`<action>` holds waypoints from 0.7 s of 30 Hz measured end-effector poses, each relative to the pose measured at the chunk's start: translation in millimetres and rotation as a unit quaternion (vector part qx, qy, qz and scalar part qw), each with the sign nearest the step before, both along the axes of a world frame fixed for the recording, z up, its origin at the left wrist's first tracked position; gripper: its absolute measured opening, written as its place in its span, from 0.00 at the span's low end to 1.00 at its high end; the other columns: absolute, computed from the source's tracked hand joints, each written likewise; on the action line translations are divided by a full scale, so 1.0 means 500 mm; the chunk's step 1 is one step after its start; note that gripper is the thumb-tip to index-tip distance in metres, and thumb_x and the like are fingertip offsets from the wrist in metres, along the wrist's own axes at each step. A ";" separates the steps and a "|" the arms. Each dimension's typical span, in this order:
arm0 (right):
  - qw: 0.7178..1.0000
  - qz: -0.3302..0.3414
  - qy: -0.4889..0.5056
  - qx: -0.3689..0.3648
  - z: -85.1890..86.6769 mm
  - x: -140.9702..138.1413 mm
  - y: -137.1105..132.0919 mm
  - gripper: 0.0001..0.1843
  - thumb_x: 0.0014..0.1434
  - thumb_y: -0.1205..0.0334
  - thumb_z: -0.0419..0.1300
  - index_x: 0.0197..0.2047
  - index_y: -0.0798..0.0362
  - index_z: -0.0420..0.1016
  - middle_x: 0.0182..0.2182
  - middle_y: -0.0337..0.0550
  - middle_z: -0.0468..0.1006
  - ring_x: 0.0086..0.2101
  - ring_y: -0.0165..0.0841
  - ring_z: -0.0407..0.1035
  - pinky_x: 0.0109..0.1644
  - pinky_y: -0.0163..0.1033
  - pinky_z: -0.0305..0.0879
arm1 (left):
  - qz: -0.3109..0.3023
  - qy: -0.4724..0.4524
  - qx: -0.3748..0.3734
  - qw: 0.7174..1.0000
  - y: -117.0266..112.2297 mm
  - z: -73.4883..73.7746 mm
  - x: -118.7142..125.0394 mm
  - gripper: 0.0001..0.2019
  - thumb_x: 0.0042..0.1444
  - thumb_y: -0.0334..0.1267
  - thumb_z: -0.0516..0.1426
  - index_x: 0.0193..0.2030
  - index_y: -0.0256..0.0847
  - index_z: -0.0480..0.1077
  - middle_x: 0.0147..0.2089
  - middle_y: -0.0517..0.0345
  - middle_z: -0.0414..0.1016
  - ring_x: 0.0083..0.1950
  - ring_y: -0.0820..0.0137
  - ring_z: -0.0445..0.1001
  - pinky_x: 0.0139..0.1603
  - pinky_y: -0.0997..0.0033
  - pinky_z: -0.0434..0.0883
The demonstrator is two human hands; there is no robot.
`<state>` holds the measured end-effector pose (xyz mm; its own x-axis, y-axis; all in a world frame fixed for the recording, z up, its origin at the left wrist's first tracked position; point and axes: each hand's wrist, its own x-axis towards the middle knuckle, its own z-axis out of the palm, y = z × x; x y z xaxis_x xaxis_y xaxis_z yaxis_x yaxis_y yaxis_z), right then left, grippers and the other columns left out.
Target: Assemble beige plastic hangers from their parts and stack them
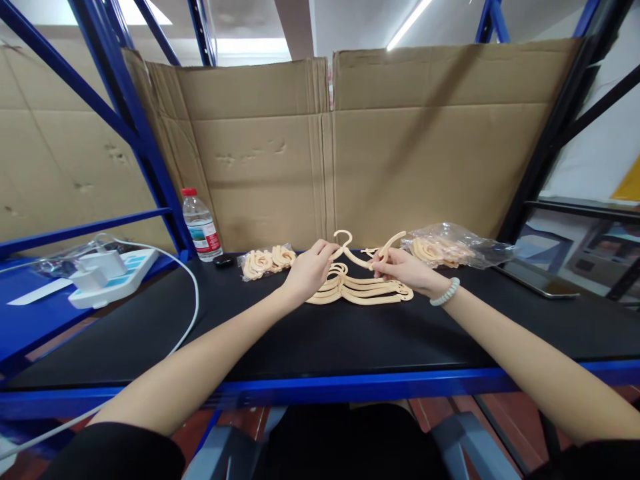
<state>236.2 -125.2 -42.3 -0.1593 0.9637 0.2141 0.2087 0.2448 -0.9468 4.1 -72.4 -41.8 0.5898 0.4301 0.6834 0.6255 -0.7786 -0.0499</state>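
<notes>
My left hand [310, 270] is closed on the left side of a beige clothes hanger [357, 259], just below its hook. The hanger's other arm slopes down towards my right hand [409, 270]. Between the right thumb and fingers is a curved beige hanger piece [394, 243], its free end pointing up and right. Where it meets the hanger, my fingers hide whether the two are joined. Below both hands, several similar beige hangers [373, 300] lie overlapped on the black tabletop, hooks towards the back. The left hand covers part of them.
A bag of beige pieces [267, 261] lies left, a larger clear bag of pieces [440, 248] right. Beyond it rests a dark flat device [537, 279]. A water bottle [201, 227], power strip [113, 277] and white cable [196, 300] are left. Cardboard [425, 147] stands behind.
</notes>
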 end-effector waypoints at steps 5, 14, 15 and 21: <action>0.992 -0.062 0.009 0.105 0.000 -0.010 -0.005 0.12 0.53 0.56 0.62 0.29 0.54 0.65 0.22 0.34 0.68 0.23 0.26 0.59 0.28 0.34 0.56 | -0.009 -0.058 0.088 0.994 -0.030 0.005 0.010 0.15 0.59 0.27 0.49 0.50 0.40 0.68 0.50 0.48 0.70 0.52 0.62 0.68 0.52 0.59 0.64; 0.969 -0.095 -0.024 0.226 -0.016 -0.050 -0.030 0.11 0.55 0.54 0.59 0.30 0.53 0.66 0.30 0.40 0.69 0.29 0.31 0.64 0.35 0.40 0.61 | -0.170 -0.375 -0.476 0.777 -0.101 -0.044 0.077 0.18 0.51 0.44 0.61 0.45 0.35 0.69 0.39 0.52 0.73 0.29 0.75 0.71 0.32 0.72 0.69; 0.966 -0.092 -0.037 0.240 -0.019 -0.054 -0.033 0.10 0.56 0.55 0.59 0.29 0.53 0.66 0.31 0.41 0.69 0.30 0.32 0.64 0.36 0.40 0.61 | -0.187 -0.415 -0.511 0.729 -0.099 -0.044 0.079 0.18 0.50 0.44 0.62 0.44 0.35 0.70 0.38 0.53 0.72 0.29 0.76 0.71 0.33 0.73 0.69; 0.970 -0.015 -0.045 0.240 -0.022 -0.058 -0.044 0.09 0.59 0.56 0.58 0.31 0.52 0.67 0.36 0.43 0.72 0.38 0.35 0.67 0.45 0.43 0.62 | -0.228 -0.498 -0.543 0.636 -0.088 -0.027 0.068 0.14 0.43 0.39 0.67 0.35 0.34 0.72 0.33 0.57 0.72 0.33 0.76 0.72 0.37 0.75 0.70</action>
